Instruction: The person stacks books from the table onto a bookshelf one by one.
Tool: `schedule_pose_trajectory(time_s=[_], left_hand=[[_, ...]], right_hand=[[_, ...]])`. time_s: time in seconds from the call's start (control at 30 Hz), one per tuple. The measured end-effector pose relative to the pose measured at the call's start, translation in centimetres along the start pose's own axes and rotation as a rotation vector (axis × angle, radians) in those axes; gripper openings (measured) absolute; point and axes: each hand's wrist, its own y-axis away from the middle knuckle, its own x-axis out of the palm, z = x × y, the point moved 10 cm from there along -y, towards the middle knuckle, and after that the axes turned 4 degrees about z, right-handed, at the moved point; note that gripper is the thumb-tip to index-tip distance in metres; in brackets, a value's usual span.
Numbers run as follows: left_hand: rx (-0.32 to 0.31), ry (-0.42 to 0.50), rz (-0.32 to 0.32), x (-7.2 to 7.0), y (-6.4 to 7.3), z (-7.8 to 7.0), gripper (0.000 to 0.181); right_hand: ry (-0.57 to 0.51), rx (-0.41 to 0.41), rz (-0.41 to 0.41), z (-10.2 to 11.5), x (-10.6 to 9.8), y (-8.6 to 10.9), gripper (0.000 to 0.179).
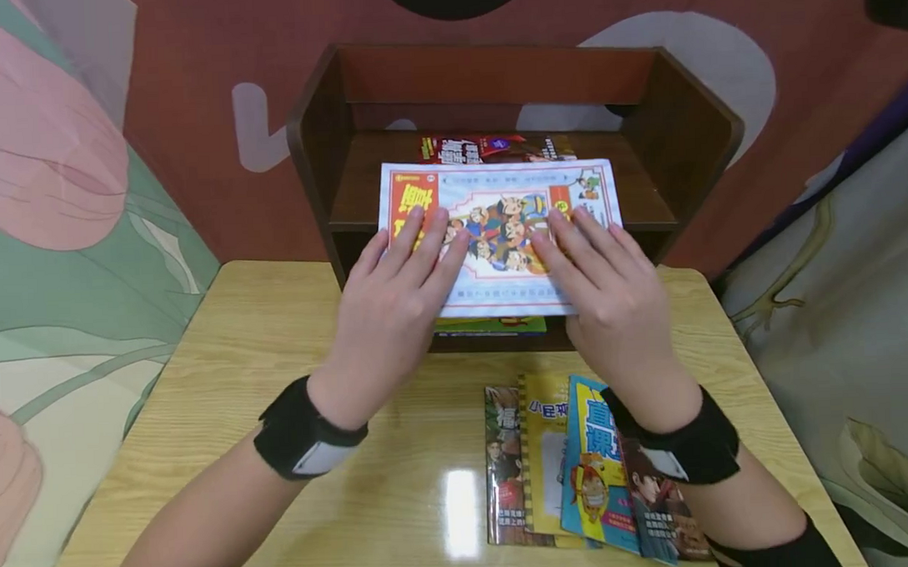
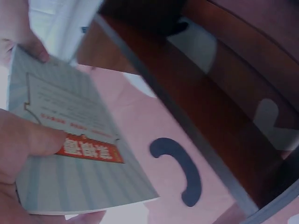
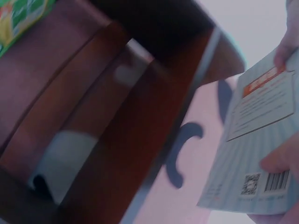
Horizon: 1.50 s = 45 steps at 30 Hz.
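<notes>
Gripping pale-blue book (image 1: 501,240), both hands (image 1: 391,311), near shelf (image 1: 356,187).

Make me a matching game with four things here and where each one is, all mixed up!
1. pale-blue paper book with a cartoon cover
2. dark-brown wooden bookcase
3. yellow paper book
4. green paper book

A. low in the bookcase, mostly hidden
B. held by the left hand and right hand
C. at the back of the pale wooden table
D. partly under the blue paper book

Pairs: 1-B, 2-C, 3-D, 4-A
</notes>
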Motion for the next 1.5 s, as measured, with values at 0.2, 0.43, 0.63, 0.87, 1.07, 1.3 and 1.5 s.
schedule_pose_trajectory(time_s=[0.2,0.43,0.63,0.87,1.07,1.3,1.5], left_hand=[[0.009,0.007,0.042,3.1,-3.9,2.0,0.046],[0.014,0.037,0.070,4.9,-7.3,3.9,0.043],[-0.032,0.011,0.164,6.4,-9.7,6.1,0.042],[-0.077,0.073,0.351,9.8,-9.8,8.1,0.048],[-0.086,0.167,0.450,11.6,-9.5,8.9,0.053],[-0.121,0.336,0.519,12.7,-9.2,9.4,0.061],[-0.137,0.348,0.539,13.0,-8.9,9.6,0.066]], right_hand=[[0.067,0.039,0.070,-3.8,2.6,-2.5,0.039],[0.039,0.083,0.116,-6.7,4.1,-5.3,0.037],[0.014,0.091,0.240,-8.7,6.4,-7.8,0.044],[-0.010,0.122,0.427,-9.7,10.5,-8.0,0.047],[-0.037,0.204,0.562,-10.9,12.5,-7.6,0.050],[-0.159,0.264,0.700,-12.0,14.0,-6.9,0.045],[-0.247,0.254,0.742,-12.2,14.0,-6.3,0.053]])
